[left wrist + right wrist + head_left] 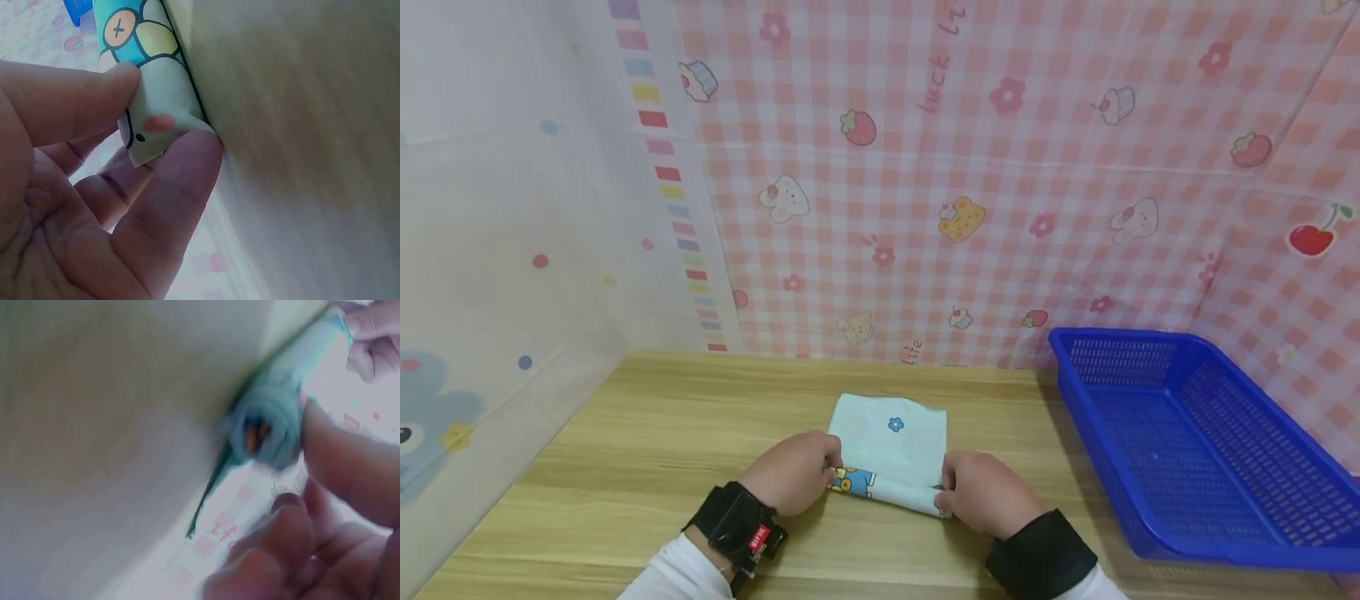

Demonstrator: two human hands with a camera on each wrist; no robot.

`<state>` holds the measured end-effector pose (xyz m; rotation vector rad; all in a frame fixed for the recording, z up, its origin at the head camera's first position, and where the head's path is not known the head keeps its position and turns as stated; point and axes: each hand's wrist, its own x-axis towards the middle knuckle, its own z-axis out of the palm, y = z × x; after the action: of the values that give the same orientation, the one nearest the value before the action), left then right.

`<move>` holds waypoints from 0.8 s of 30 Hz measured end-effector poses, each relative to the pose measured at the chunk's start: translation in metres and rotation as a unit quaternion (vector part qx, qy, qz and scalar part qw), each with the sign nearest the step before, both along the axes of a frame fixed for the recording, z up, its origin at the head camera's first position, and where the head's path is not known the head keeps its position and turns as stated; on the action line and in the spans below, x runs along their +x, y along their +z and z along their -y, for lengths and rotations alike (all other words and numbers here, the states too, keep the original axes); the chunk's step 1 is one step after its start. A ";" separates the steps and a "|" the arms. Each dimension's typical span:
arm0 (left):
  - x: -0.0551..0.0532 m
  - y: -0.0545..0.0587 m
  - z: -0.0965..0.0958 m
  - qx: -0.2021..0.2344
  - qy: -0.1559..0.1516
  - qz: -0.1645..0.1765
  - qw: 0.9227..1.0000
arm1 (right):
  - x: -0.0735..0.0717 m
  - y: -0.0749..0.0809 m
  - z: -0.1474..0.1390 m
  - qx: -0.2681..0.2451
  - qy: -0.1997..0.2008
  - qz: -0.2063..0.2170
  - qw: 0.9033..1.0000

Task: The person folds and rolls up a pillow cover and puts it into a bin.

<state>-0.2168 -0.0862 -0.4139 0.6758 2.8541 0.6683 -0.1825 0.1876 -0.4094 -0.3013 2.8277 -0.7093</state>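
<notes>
Pale blue sheet (891, 450) is lying near the middle of the tabletop, its near edge rolled into a tube and its far part spreading flat. Behind everything, a pink checked backdrop (895, 158) is hanging, showing strawberries, flowers and cupcakes, while a white dotted covering (497, 208) is rising along the left side. Below them, the wood-grain table (640, 425) is stretching across the scene. At the right, a blue plastic basket (1093, 475) is standing well apart from the sheet. Two hands are working at opposite ends of the tube: the left hand (793, 475) is pinching its left end between thumb and fingers, and the right hand (992, 493) is gripping its right end in the same manner. Black bands (1041, 554) are circling both wrists, with white sleeves (677, 571) showing below them. On the tube, a blue, yellow and orange cartoon print (853, 481) is facing up near the left fingers; on the flat part, a small blue flower (896, 424) is showing. Inside the tube's right end, orange-brown patches (253, 437) are appearing, too blurred to identify.
</notes>
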 end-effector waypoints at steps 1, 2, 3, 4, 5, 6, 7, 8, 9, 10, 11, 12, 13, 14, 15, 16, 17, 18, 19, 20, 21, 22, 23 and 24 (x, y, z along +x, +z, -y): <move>0.000 0.000 0.000 0.003 0.000 0.002 1.000 | 0.001 0.000 0.002 0.003 0.005 -0.011 1.000; 0.000 0.000 0.000 0.005 0.000 0.004 1.000 | 0.001 0.000 0.004 0.008 0.012 -0.019 1.000; 0.000 -0.001 0.000 0.008 0.000 0.006 1.000 | 0.001 0.000 0.005 0.015 0.022 -0.023 0.999; 0.000 0.000 0.001 0.010 0.000 0.007 1.000 | 0.001 0.000 0.007 0.023 0.033 -0.024 0.999; 0.000 0.000 0.000 0.011 0.001 0.009 1.000 | 0.001 0.000 0.008 0.029 0.041 -0.020 0.999; 0.000 0.000 0.000 0.012 0.002 0.010 1.000 | 0.001 0.001 0.009 0.034 0.046 -0.017 0.998; 0.000 0.001 0.001 0.013 0.003 0.011 1.000 | 0.000 0.001 0.010 0.038 0.049 -0.012 0.998; 0.000 0.001 0.001 0.014 0.005 0.014 1.000 | 0.000 0.001 0.010 0.040 0.052 -0.008 0.998; 0.001 0.002 0.001 0.016 0.006 0.015 1.000 | 0.001 0.001 0.011 0.042 0.055 -0.004 0.998; 0.001 0.003 0.001 0.017 0.008 0.018 1.000 | 0.001 0.001 0.011 0.042 0.058 -0.004 0.997; 0.001 0.003 0.001 0.018 0.009 0.020 1.000 | 0.001 0.001 0.010 0.042 0.060 -0.004 0.997; 0.001 0.004 0.001 0.019 0.009 0.022 1.000 | 0.001 0.001 0.010 0.042 0.062 -0.004 0.997; 0.001 0.004 0.001 0.021 0.010 0.024 0.999 | 0.002 0.001 0.010 0.043 0.065 -0.008 0.997; 0.001 0.004 0.001 0.022 0.009 0.024 0.999 | 0.002 0.001 0.010 0.044 0.067 -0.011 0.997; 0.002 0.004 0.001 0.022 0.007 0.024 0.999 | 0.002 0.001 0.010 0.045 0.069 -0.014 0.996; 0.002 0.004 0.000 0.022 0.005 0.021 1.000 | 0.002 0.001 0.010 0.046 0.071 -0.016 0.996; 0.002 0.004 0.000 0.021 0.003 0.018 1.000 | 0.001 0.001 0.011 0.048 0.071 -0.017 0.996; 0.003 0.004 0.000 0.019 0.000 0.015 1.000 | 0.001 0.001 0.011 0.050 0.072 -0.017 0.996; 0.003 0.004 -0.001 0.017 -0.001 0.011 1.000 | 0.001 0.002 0.011 0.052 0.073 -0.018 0.996; 0.003 0.003 -0.001 0.016 -0.004 0.007 1.000 | 0.000 0.002 0.012 0.054 0.074 -0.017 0.996; 0.004 0.003 -0.002 0.012 -0.006 0.003 1.000 | 0.000 0.002 0.012 0.056 0.075 -0.017 0.995; 0.004 0.002 -0.002 0.010 -0.008 0.000 1.000 | 0.000 0.002 0.012 0.059 0.078 -0.017 0.995; 0.004 0.002 -0.003 0.008 -0.009 -0.003 1.000 | 0.000 0.002 0.011 0.060 0.081 -0.019 0.995; 0.004 0.001 -0.003 0.006 -0.009 -0.004 1.000 | 0.000 0.002 0.010 0.060 0.085 -0.019 0.994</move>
<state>-0.2130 -0.0831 -0.4129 0.7061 2.8510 0.6829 -0.1829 0.1772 -0.4071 -0.5311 2.8221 -0.5002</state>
